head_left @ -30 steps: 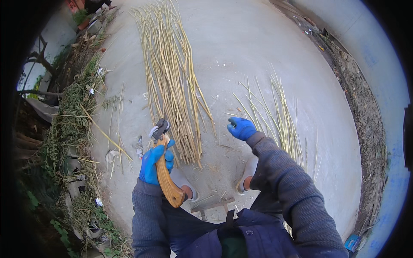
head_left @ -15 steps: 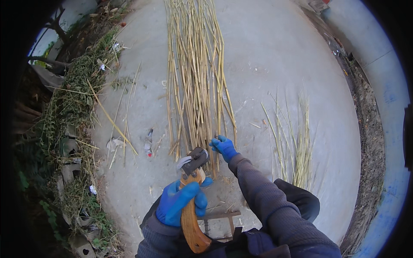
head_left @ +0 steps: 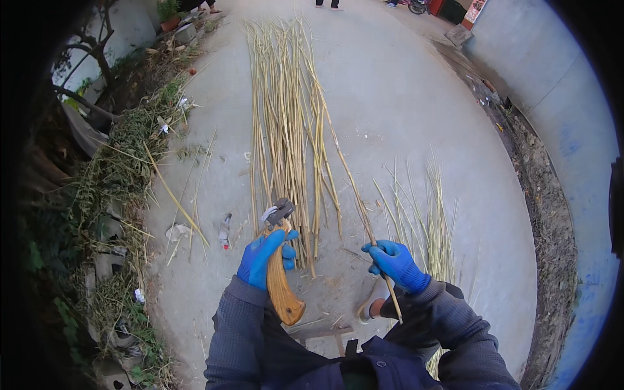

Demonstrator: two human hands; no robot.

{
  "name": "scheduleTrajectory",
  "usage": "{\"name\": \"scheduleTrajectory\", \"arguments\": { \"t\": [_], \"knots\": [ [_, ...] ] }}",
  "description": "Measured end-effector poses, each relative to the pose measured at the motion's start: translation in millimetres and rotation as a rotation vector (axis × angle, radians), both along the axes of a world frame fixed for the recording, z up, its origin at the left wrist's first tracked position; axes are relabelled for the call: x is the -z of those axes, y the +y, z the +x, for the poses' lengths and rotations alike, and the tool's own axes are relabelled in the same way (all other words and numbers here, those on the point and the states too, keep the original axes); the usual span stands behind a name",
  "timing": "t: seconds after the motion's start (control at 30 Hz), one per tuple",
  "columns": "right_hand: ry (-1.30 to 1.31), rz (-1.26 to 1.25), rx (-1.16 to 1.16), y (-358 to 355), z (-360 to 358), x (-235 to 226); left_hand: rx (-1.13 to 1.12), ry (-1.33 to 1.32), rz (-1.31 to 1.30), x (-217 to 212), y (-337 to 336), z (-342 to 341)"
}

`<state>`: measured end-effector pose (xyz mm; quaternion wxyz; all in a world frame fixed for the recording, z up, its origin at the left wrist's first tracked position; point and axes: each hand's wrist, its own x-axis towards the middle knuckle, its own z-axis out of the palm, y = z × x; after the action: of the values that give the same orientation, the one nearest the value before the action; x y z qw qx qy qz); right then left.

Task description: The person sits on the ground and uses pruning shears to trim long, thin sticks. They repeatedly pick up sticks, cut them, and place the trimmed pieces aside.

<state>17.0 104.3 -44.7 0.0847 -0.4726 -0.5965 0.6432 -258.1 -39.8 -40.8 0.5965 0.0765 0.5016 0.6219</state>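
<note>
My left hand [head_left: 259,259], in a blue glove, grips a tool [head_left: 281,292] with a curved wooden handle and a dark metal head; a pale strip shows beside the head. My right hand [head_left: 398,265], gloved in blue too, is closed around one long thin stalk [head_left: 350,177] near its lower end. That stalk slants up and left toward the far end of a loose bundle of long yellowish stalks [head_left: 279,123] lying on the concrete. The tool's head hangs over the bundle's near end.
A smaller bunch of pale thin stalks [head_left: 439,227] lies at the right, partly beside my leg. Weeds and rubble [head_left: 123,175] line the left edge, with a few loose stalks near them. A pale wall [head_left: 552,71] runs along the right. People's feet [head_left: 328,5] show at the far end.
My right hand has moved right and toward me, drawing one stalk away from the bundle. My left hand has shifted slightly up and left with the tool. The view now reaches farther ahead.
</note>
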Motion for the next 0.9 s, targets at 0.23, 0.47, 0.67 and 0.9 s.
{"name": "scheduleTrajectory", "arguments": {
  "t": [0.23, 0.47, 0.67, 0.9],
  "knots": [
    [-0.104, 0.035, 0.083, -69.4, 123.3, -93.7, -0.016, 0.033, 0.039, 17.5, 1.3, -3.8],
    [-0.280, 0.179, 0.102, -151.3, 226.3, -114.1, -0.010, 0.080, 0.053, 34.7, 5.4, -3.7],
    [-0.571, 0.946, -0.051, -213.4, 327.8, -75.6, 0.014, 0.112, 0.064, 61.6, 10.6, -9.5],
    [-0.925, 1.294, 0.145, -271.8, 423.5, -65.7, 0.011, 0.139, 0.073, 83.7, 20.3, -15.2]
  ]
}}
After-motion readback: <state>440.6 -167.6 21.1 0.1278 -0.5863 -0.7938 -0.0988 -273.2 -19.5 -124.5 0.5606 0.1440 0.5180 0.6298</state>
